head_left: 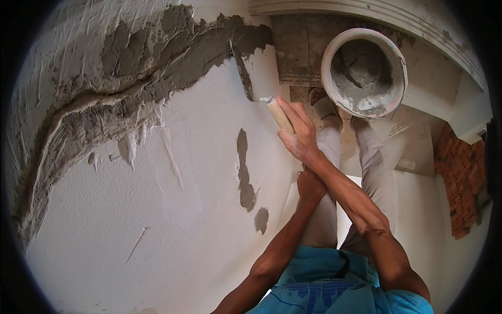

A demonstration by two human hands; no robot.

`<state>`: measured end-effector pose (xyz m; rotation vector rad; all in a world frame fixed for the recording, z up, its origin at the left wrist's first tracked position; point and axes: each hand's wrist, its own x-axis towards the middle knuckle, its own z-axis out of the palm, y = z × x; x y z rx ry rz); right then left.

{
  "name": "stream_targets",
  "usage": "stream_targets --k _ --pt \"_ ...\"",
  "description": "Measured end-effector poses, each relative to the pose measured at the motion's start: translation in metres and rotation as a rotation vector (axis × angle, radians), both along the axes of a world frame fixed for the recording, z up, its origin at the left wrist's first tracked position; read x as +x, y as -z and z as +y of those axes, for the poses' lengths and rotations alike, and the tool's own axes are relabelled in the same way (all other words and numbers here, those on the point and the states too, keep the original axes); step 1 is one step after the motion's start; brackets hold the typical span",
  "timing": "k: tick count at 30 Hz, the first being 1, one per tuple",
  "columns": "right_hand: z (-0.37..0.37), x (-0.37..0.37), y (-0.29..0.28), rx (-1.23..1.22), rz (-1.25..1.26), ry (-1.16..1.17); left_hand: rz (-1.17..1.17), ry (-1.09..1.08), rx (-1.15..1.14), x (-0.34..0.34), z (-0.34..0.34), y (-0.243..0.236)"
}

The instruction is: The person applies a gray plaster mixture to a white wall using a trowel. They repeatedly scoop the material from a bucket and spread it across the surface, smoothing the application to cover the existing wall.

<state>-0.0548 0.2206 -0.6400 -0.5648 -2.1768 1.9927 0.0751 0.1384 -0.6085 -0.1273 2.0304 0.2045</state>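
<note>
My right hand (302,131) is closed around the pale wooden handle of a trowel (243,77). Its narrow, mortar-smeared blade is seen nearly edge-on over the white wall (209,115), with the tip at the lower edge of a band of wet grey mortar (183,65). Just below my right wrist, my left hand (311,186) is curled like a fist, partly behind the right forearm; what it holds, if anything, is hidden. Grey mortar smears (244,172) mark the wall left of my hands.
A round bucket (328,65) with mortar inside stands at the upper right, beside my feet. A long groove (99,97) with rough broken edges runs through the wall at left. Stacked red bricks (460,183) sit at far right. Pale ledges (423,26) curve along the top.
</note>
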Motion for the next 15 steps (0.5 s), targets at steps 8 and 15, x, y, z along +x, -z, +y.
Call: stream_targets --k 8,15 --pt "0.005 -0.009 0.015 0.019 -0.036 0.065 0.027 0.118 -0.038 -0.002 0.005 0.001" --pt "0.003 -0.021 0.009 0.052 0.007 0.030 -0.055 0.032 -0.085 -0.007 0.009 -0.003"
